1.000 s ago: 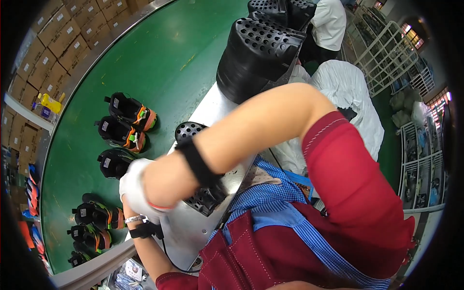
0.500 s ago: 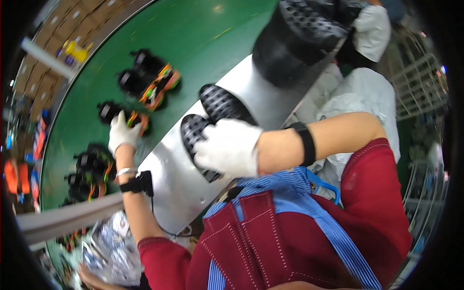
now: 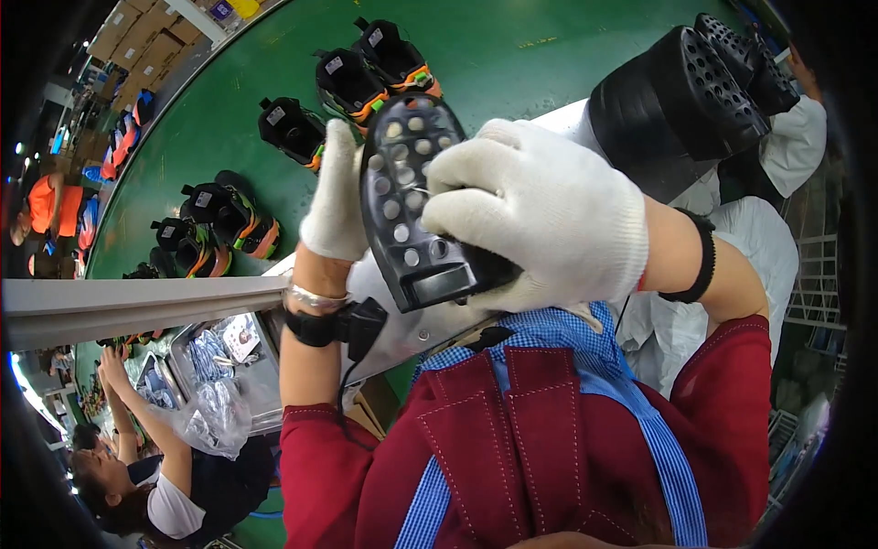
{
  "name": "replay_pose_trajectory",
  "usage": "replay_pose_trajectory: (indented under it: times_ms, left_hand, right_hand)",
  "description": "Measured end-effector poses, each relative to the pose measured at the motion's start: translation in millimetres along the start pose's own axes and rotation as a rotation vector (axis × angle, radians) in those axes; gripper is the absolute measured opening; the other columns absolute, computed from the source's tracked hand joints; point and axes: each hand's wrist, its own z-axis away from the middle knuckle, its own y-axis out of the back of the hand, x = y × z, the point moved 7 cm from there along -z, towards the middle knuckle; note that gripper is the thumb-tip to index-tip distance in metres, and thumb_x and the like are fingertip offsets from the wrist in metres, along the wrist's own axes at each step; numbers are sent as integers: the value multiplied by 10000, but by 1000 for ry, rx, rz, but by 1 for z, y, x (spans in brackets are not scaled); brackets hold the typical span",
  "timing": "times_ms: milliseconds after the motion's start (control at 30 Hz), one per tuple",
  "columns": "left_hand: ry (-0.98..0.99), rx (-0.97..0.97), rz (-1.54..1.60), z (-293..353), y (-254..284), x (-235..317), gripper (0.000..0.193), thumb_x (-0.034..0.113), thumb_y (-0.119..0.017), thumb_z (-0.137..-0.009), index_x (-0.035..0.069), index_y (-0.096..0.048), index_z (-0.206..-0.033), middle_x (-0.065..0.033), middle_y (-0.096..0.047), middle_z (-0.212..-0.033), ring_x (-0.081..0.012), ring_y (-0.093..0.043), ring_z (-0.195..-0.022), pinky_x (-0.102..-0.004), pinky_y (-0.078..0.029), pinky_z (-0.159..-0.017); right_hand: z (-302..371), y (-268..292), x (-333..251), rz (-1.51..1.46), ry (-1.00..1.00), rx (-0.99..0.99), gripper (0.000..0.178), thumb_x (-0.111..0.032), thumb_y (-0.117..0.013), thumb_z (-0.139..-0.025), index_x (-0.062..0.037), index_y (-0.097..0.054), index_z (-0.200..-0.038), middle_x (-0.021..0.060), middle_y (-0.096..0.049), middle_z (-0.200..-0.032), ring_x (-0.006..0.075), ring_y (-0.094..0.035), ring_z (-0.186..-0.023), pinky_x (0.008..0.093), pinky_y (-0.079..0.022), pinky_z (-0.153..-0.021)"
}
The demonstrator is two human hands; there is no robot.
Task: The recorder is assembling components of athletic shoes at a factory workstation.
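Note:
A black insole (image 3: 402, 206) with rows of round dimples on its face is held up in front of me, tilted, over the metal ledge (image 3: 370, 302). White-gloved, my right hand (image 3: 540, 206) grips it from the right, with bent fingers on its face. Behind that hand, a further black part shows, perhaps a second insole. My left hand (image 3: 334, 201), gloved too, is against the insole's left edge; its fingers are partly hidden behind it. Just beyond are black and orange shoes, the nearest a single shoe (image 3: 293, 133) beside a pair (image 3: 370, 78).
More shoes (image 3: 224, 215) stand on the green belt (image 3: 512, 55) to the left. Tall stacks of nested black insoles (image 3: 672, 110) lie at the far right, near another person's white sleeve (image 3: 796, 146). A white bar (image 3: 146, 306) crosses at left, above a metal tray (image 3: 265, 366) and a co-worker's arm (image 3: 151, 412).
My right hand has lifted the insole from the metal ledge. My left hand has come away from a shoe on the belt and moved right to the insole. The view has shifted.

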Motion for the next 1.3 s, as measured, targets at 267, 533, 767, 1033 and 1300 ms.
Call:
replay_pose_trajectory:
  times_ms: [267,533,767,1033,1300]
  left_hand:
    - [-272,255,93,-6,4,17,414,206,-572,-840,2,-527,-1197,-162,-633,-1061,-256,-639,-961,-385,-534,-869]
    - [-650,351,-28,-15,11,56,310,289,-611,-848,109,-515,-1081,-109,-622,-951,-228,-614,-860,-385,-541,-764]
    - [-648,496,-143,-40,46,72,380,409,-615,-874,63,-565,-1022,-102,-641,-829,-183,-627,-712,-289,-535,-671]
    - [-395,699,-1518,-49,88,84,279,270,-543,-852,35,-654,-953,-213,-638,-864,-378,-611,-832,-392,-489,-750]
    - [-289,617,-1760,-54,114,65,248,217,-702,-742,41,-679,-916,-193,-656,-910,-374,-615,-870,-433,-506,-782]
  right_hand:
    - [-4,3,25,-143,-125,68,602,-166,-741,-674,1,-515,-1206,207,-549,-1213,386,-539,-1102,430,-457,-924]
    - [-21,-19,69,-260,-598,-4,446,-346,-658,-775,27,-535,-985,239,-634,-826,384,-638,-803,412,-517,-729]
    - [-49,-16,77,26,-629,-39,325,-317,-533,-831,-3,-596,-887,212,-650,-738,382,-654,-718,438,-536,-686]
    - [-63,-16,125,327,-786,-375,338,-314,-526,-831,-32,-664,-956,192,-682,-873,363,-668,-816,424,-528,-777]
    - [-95,-45,155,185,-697,-450,379,-332,-551,-746,2,-684,-864,231,-657,-795,372,-651,-768,402,-511,-740]
